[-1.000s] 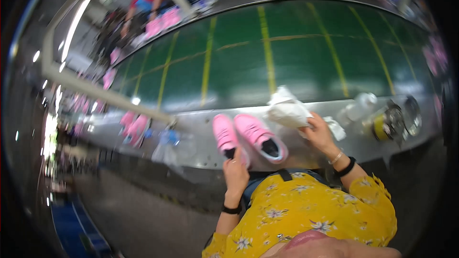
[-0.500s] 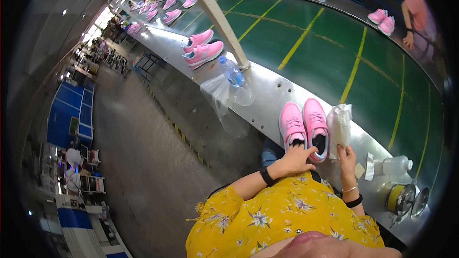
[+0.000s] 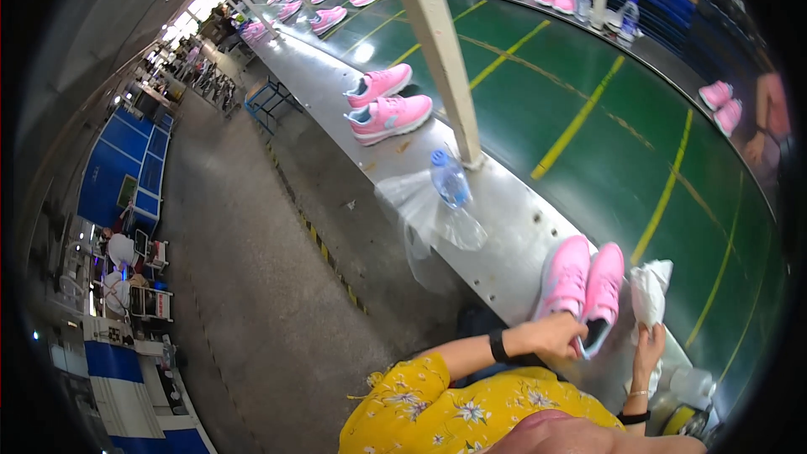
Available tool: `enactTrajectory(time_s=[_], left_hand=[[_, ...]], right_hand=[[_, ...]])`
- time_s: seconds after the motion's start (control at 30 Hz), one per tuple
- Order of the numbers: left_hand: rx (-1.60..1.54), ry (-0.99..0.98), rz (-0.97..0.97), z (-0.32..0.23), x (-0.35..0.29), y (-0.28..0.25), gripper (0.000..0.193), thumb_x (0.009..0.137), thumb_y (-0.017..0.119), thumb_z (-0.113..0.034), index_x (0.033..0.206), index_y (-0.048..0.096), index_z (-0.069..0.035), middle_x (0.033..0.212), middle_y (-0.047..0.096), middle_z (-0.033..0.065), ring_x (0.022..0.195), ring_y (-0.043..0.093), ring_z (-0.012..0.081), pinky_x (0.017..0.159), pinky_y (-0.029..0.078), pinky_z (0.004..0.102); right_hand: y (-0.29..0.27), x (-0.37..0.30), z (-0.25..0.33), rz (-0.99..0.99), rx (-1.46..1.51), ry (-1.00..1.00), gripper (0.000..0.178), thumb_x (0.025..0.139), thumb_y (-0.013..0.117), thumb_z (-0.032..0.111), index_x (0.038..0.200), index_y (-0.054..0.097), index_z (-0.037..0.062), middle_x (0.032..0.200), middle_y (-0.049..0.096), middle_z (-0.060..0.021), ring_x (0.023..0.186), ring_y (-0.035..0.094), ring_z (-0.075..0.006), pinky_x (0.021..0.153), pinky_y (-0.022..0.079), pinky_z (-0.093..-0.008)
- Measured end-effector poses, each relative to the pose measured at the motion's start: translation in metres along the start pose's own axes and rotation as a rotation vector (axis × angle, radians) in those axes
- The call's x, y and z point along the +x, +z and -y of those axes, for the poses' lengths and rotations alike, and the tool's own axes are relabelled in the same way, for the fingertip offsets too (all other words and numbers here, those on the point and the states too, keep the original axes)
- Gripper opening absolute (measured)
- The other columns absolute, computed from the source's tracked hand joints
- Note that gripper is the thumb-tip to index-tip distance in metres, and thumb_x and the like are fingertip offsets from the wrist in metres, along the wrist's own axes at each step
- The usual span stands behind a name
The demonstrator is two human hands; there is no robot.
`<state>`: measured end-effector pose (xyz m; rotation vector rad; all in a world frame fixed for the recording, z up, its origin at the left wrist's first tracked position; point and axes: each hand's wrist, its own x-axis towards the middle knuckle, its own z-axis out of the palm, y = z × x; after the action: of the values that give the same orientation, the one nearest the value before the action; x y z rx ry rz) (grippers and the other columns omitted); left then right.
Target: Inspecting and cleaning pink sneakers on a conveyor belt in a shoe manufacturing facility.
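A pair of pink strap sneakers stands side by side on the metal ledge, toes pointing away from me. My left hand (image 3: pixel 558 335) curls over the heel of the left sneaker (image 3: pixel 566 276), its fingertips at the inner side by the other heel. That hand hides the left sneaker's opening. Beside it, the right sneaker (image 3: pixel 603 287) shows its dark inside. My right hand (image 3: pixel 648 348) pinches the lower end of a crumpled white paper bundle (image 3: pixel 651 292), which is upright just right of the sneakers.
A green conveyor belt (image 3: pixel 580 160) with yellow lines runs beyond the metal ledge (image 3: pixel 513 202). A post (image 3: pixel 433 50), a water bottle (image 3: pixel 450 180) on a plastic bag and another pink pair (image 3: pixel 391 118) lie leftward. A clear bottle (image 3: pixel 691 387) is near my right wrist. Another person (image 3: pixel 769 122) is across the belt.
The view has shifted, so the ledge and sneakers appear lower and farther right. My left hand, earlier spread over both heels, is now closed at the left heel. The right still holds the paper bundle.
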<state>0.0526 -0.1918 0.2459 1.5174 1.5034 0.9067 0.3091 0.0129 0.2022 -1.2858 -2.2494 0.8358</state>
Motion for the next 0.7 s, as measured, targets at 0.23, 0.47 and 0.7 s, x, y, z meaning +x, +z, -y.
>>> enactTrajectory(time_s=[0.23, 0.47, 0.7], left_hand=[[-0.286, -0.027, 0.054, -0.03, -0.03, -0.078, 0.062, 0.078, 0.078, -0.025, 0.129, 0.051, -0.003, 0.078, 0.065, 0.0179, 0.076, 0.065, 0.0364, 0.07, 0.05, 0.0436], [-1.122, 0.264, -0.692, -0.016, -0.049, -0.146, 0.075, 0.087, 0.074, -0.031, 0.146, 0.034, -0.006, 0.132, 0.053, 0.0094, 0.124, 0.051, 0.0222, 0.103, 0.043, 0.0376], [-1.643, 0.223, -0.313, -0.019, -0.086, -0.163, 0.063, 0.092, 0.066, -0.029, 0.143, 0.037, -0.007, 0.136, 0.051, 0.008, 0.126, 0.05, 0.0187, 0.106, 0.042, 0.0374]], right_hand=[[0.016, 0.033, 0.156, -0.154, 0.499, 0.008, 0.03, 0.087, 0.057, -0.005, 0.116, 0.06, -0.0025, 0.135, 0.05, -0.0236, 0.127, 0.051, -0.0373, 0.099, 0.043, -0.0379], [0.039, -0.002, 0.332, 0.198, -0.006, -0.457, 0.042, 0.072, 0.065, -0.008, 0.114, 0.062, -0.0024, 0.143, 0.043, -0.0302, 0.131, 0.046, -0.0458, 0.102, 0.042, -0.0434], [0.054, -0.035, 0.37, 0.151, -0.008, -0.468, 0.06, 0.075, 0.078, 0.014, 0.127, 0.052, 0.0008, 0.145, 0.041, -0.0257, 0.134, 0.043, -0.042, 0.105, 0.039, -0.0438]])
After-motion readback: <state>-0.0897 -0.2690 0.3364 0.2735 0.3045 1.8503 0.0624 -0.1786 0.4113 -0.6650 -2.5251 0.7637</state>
